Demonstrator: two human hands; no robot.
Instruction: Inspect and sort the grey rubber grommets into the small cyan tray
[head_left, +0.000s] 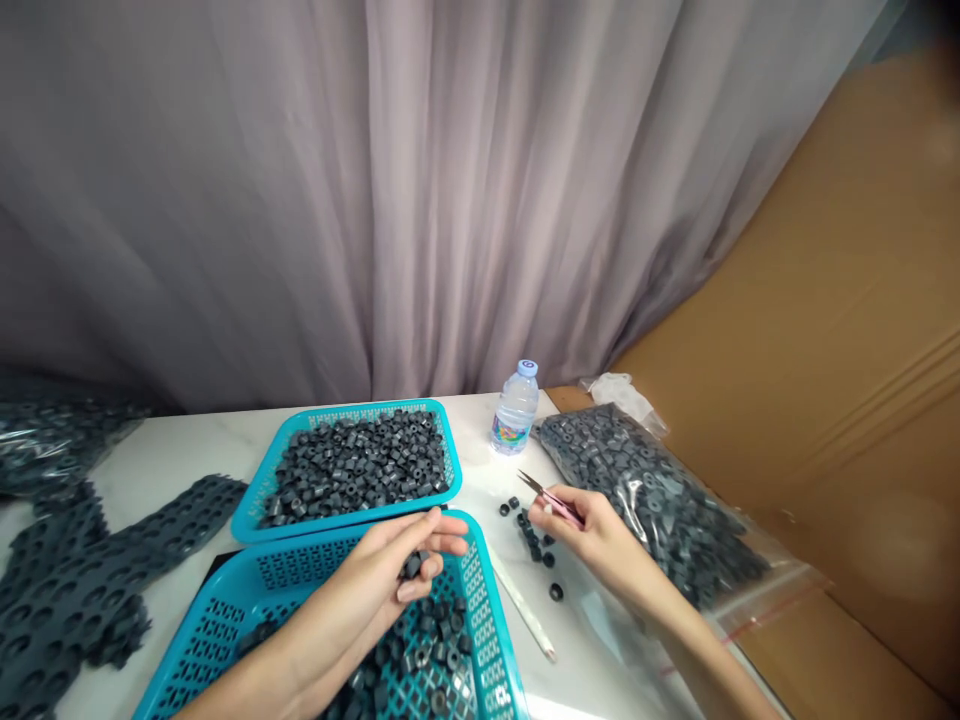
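Observation:
My left hand (409, 555) is over the near blue basket (491, 620), its fingers curled around a few small black ring-shaped pieces (411, 566). More of these pieces lie in the bottom of that basket. In my right hand (589, 520) is a pair of small pink-handled snips (559, 503), its pointed dark blades aimed up and to the left. Below and left of this hand, several loose black pieces (532, 540) are scattered on the white table. Behind the near basket, a second blue basket (455, 460) is filled with similar pieces.
A water bottle (515, 410) stands at the back. To the right lies a clear bag of dark pieces (645, 490) by a cardboard panel (840, 400). A white pencil-like stick (525, 608) lies beside the near basket. Dark perforated sheets (97, 570) and another bag (52, 440) are at left.

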